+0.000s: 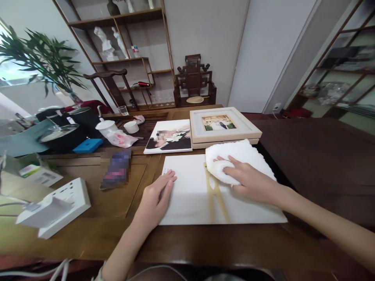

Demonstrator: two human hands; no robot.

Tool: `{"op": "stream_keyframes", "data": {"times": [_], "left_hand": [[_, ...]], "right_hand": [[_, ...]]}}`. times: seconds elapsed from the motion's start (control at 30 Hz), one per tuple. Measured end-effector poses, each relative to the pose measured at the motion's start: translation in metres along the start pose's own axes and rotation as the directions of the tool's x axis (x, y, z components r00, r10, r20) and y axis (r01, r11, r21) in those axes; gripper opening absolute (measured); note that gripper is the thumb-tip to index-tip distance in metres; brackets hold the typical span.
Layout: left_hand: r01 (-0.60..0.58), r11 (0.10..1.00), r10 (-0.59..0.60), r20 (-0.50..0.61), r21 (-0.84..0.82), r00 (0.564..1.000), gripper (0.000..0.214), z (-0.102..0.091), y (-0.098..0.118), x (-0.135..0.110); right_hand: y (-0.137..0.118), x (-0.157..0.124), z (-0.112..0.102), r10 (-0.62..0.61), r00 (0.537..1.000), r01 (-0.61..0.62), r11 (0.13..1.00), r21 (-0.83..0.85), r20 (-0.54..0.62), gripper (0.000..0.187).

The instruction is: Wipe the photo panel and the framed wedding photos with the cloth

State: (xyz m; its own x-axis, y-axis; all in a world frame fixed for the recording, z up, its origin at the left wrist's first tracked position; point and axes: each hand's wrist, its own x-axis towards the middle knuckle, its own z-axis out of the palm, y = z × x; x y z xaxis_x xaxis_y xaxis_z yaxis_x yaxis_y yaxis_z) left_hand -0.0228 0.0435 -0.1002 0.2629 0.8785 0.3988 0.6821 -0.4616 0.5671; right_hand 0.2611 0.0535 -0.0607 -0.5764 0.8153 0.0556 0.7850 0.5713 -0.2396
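A white board lies flat on the wooden table in front of me, back side up, with a thin tan stand piece on it. My left hand rests flat on the board's left edge, fingers stretched out. My right hand presses a white cloth onto the board's upper right part, fingers curled over a bunched fold of it.
Beyond the board stand a framed photo on a stack and an unframed photo print. To the left are a white power strip, a blue box, white cups, a black pot and a plant. Shelves and chairs line the back wall.
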Motion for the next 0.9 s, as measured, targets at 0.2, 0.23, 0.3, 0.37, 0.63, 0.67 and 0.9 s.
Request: {"op": "stream_keyframes", "data": {"times": [0.2, 0.23, 0.3, 0.37, 0.63, 0.67, 0.9], "left_hand": [[0.007, 1.0, -0.007, 0.002, -0.011, 1.0, 0.03, 0.0, 0.001, 0.0], [0.009, 1.0, -0.009, 0.003, -0.011, 1.0, 0.03, 0.0, 0.001, 0.0], [0.01, 1.0, -0.01, 0.003, -0.01, 1.0, 0.03, 0.0, 0.001, 0.0], [0.005, 1.0, -0.005, 0.002, -0.009, 1.0, 0.03, 0.0, 0.0, 0.0], [0.004, 1.0, -0.004, 0.0, 0.0, 1.0, 0.032, -0.001, 0.001, 0.0], [0.003, 1.0, -0.003, -0.001, 0.0, 1.0, 0.032, -0.001, 0.001, 0.0], [-0.013, 1.0, 0.013, -0.004, -0.003, 1.0, 0.031, -0.001, -0.001, -0.001]], "right_hand": [[-0.05, -0.042, -0.013, -0.194, 0.972, 0.173, 0.972, 0.156, 0.133, 0.041], [-0.054, -0.044, -0.013, -0.227, 0.964, 0.201, 0.963, 0.18, 0.137, 0.039], [-0.053, -0.039, -0.009, -0.264, 0.956, 0.236, 0.952, 0.194, 0.131, 0.036], [-0.043, -0.024, -0.003, -0.258, 0.962, 0.24, 0.955, 0.175, 0.089, 0.035], [-0.007, 0.039, 0.0, -0.183, 0.982, 0.186, 0.978, 0.097, -0.043, 0.038], [-0.008, 0.04, -0.001, -0.189, 0.981, 0.192, 0.977, 0.096, -0.034, 0.04], [-0.059, -0.002, 0.008, -0.249, 0.963, 0.24, 0.966, 0.096, 0.101, 0.04]]}}
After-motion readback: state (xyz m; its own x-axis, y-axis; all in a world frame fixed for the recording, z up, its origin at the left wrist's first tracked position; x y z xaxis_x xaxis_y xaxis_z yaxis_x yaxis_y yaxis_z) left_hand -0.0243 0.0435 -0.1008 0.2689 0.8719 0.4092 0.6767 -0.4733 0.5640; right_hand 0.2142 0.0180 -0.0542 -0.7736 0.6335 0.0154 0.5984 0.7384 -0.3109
